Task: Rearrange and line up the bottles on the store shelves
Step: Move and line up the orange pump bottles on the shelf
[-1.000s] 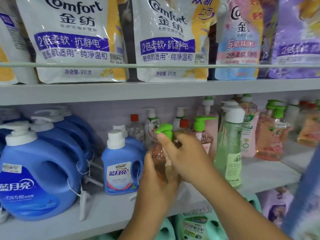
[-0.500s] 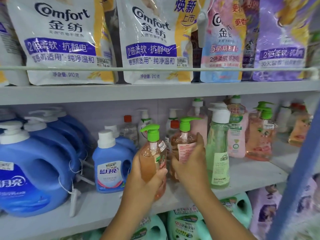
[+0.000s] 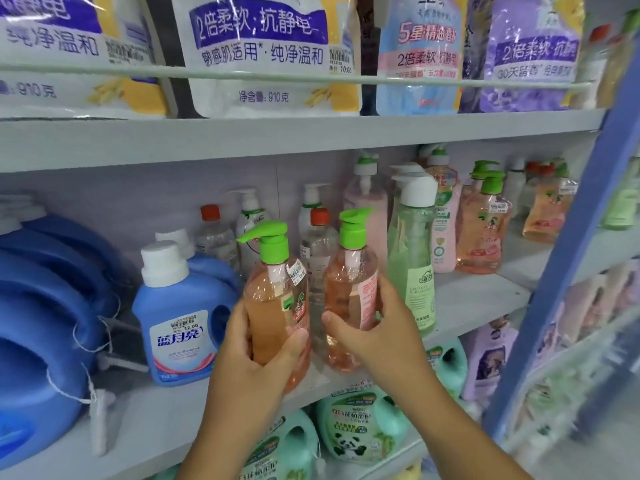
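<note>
Two orange pump bottles in hand at the front edge of the middle shelf [image 3: 478, 299]. Left hand [image 3: 249, 362] wraps the left orange pump bottle [image 3: 273, 306], fingers behind, thumb across the front, grip curled tight on it; its green nozzle points left. I can't tell if its base sits on the shelf or is lifted. Right hand [image 3: 377, 330] holds the right orange pump bottle [image 3: 349, 292], thumb on the near side, fingers round the far side; green nozzle points right. The two bottles stand upright, just beside each other, a clear red-capped bottle [image 3: 317, 251] behind the gap between them.

Right of my right hand: tall green bottle with white pump [image 3: 412, 258], upright, near the shelf edge. Behind it pink pump bottles [image 3: 367, 206] and more orange ones [image 3: 483, 230] further right. Left: small blue detergent jug [image 3: 180, 317] with white cap, then bigger blue jugs [image 3: 45, 327]. Upper shelf holds softener refill pouches [image 3: 270, 53] behind a rail. Lower shelf shows green jugs [image 3: 360, 427].
</note>
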`<state>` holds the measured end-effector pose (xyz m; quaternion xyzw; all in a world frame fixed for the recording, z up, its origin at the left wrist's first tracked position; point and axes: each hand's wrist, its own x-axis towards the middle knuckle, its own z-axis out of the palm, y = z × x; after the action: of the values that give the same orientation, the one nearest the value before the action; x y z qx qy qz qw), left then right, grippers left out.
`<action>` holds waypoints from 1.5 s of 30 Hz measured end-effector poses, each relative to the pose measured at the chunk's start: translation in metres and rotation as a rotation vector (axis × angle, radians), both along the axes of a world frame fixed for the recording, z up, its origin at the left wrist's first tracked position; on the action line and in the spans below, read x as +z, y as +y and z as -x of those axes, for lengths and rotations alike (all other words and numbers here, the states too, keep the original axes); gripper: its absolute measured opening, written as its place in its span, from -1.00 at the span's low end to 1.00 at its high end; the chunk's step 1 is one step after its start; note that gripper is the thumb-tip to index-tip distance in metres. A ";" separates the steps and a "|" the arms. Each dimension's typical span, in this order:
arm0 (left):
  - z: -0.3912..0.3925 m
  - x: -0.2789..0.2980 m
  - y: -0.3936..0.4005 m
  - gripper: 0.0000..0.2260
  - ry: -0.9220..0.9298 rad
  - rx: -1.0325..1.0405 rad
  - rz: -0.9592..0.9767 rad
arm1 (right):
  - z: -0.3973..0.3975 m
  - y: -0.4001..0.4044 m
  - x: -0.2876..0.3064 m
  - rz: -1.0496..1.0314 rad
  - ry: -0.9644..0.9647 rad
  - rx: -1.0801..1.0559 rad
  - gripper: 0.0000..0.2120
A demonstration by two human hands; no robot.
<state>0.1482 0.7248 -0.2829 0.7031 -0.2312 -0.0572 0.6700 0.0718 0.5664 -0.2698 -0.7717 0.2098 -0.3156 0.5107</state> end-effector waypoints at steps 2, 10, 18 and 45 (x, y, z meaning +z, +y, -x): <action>0.008 0.002 0.000 -0.52 -0.005 -0.024 0.017 | 0.021 -0.001 0.002 -0.017 -0.011 -0.008 -0.45; 0.081 0.015 -0.062 -0.47 0.005 -0.172 0.065 | 0.124 -0.063 0.017 -0.090 -0.118 -0.014 -0.63; 0.195 0.009 -0.215 -0.26 0.017 -0.240 0.081 | 0.272 -0.199 0.009 -0.108 -0.115 -0.150 -0.49; 0.140 0.015 -0.601 -0.67 0.002 0.067 0.107 | 0.216 -0.554 0.022 0.012 -0.081 -0.118 -0.79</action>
<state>0.0078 0.1240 -0.2679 0.6737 -0.2094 -0.0230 0.7084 -0.1442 0.0119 -0.2480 -0.7477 0.2319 -0.3775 0.4946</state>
